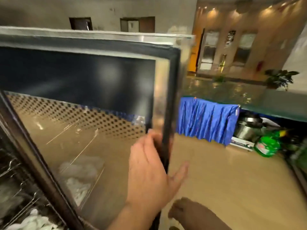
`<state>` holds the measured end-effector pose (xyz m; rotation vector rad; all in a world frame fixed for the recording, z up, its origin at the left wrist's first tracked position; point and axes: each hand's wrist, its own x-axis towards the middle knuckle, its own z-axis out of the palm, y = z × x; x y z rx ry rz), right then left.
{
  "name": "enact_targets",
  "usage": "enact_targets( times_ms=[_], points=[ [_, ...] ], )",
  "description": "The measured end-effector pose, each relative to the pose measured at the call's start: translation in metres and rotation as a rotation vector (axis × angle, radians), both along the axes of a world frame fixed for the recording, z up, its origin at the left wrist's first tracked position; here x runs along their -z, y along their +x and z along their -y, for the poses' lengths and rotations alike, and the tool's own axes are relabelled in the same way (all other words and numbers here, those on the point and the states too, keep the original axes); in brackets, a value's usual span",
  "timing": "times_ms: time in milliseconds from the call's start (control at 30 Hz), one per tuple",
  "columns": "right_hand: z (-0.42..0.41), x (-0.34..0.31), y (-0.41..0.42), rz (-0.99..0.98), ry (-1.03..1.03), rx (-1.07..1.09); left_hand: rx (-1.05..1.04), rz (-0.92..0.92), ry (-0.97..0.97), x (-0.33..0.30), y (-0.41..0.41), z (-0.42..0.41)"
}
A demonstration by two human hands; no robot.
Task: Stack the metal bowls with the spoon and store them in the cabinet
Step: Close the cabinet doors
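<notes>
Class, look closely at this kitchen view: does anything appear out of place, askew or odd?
Nothing is clearly damaged or spilled. The cabinet door stands swung open with a hand on its edge, and green bags sit on the floor beside steel pots.

Your cabinet door (93, 103) stands swung open, filling the left and middle of the view. It is a glass pane in a dark frame with a dark rubber seal along its edges and a metal strip across the top. The upper part of the glass is dark tinted, a band of black dots fades across its middle, and the lower part is clear, so you see the tan floor through it. The door's free edge runs nearly upright at centre, seen almost edge-on. At the lower left the cabinet interior (15, 188) shows wire racks (11, 165), blurred, with pale white items lying on the lowest one. No metal bowls or spoon can be made out.
</notes>
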<state>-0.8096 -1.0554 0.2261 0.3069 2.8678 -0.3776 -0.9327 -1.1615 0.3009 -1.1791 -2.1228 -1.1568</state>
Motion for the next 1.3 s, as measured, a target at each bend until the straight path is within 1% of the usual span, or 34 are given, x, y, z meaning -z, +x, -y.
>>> enact_targets(
  times_ms=[33,67,133,167,233,300,400,533,667,767,867,967,1000,1067,1133,1300],
  points=[
    [-0.010,-0.007,0.007,-0.108,0.039,-0.029,-0.053,0.043,0.041,0.000,0.008,-0.011],
    [-0.020,-0.011,0.011,-0.178,0.140,-0.055,-0.093,0.090,0.084,0.001,0.011,-0.020],
    [-0.047,-0.014,0.014,-0.216,0.114,-0.070,-0.152,0.169,0.138,0.002,0.017,-0.029],
    [-0.054,-0.017,0.011,-0.279,0.119,-0.083,-0.176,0.181,0.144,0.004,0.019,-0.030],
    [-0.065,-0.033,0.004,-0.415,0.106,-0.091,-0.273,0.144,0.139,0.005,0.029,-0.031],
    [-0.063,-0.052,-0.015,-0.522,0.110,-0.089,-0.285,0.122,0.125,0.009,0.027,-0.022],
    [-0.055,-0.086,-0.034,-0.651,0.050,-0.123,-0.345,0.119,0.099,0.009,0.040,-0.003],
    [-0.028,-0.120,-0.050,-0.736,-0.009,-0.156,-0.452,0.070,0.081,0.009,0.059,0.036],
    [0.001,-0.125,-0.051,-0.652,-0.187,-0.210,-0.532,0.050,0.071,0.007,0.080,0.081],
    [0.032,-0.120,-0.047,-0.636,-0.295,-0.248,-0.565,0.045,0.080,0.006,0.096,0.118],
    [0.073,-0.119,-0.041,-0.649,-0.418,-0.297,-0.611,0.057,0.072,0.006,0.112,0.161],
    [0.118,-0.119,-0.034,-0.621,-0.533,-0.340,-0.665,0.067,0.065,0.007,0.125,0.210],
    [0.147,-0.119,-0.031,-0.605,-0.557,-0.377,-0.712,0.067,0.051,0.007,0.132,0.240],
    [0.160,-0.116,-0.031,-0.592,-0.640,-0.386,-0.744,0.072,0.029,0.006,0.131,0.258],
    [0.188,-0.115,-0.032,-0.563,-0.729,-0.420,-0.774,0.115,0.039,0.003,0.132,0.287],
    [0.260,-0.113,-0.038,-0.448,-0.810,-0.508,-0.879,0.154,0.033,-0.001,0.129,0.357]
  ],
)
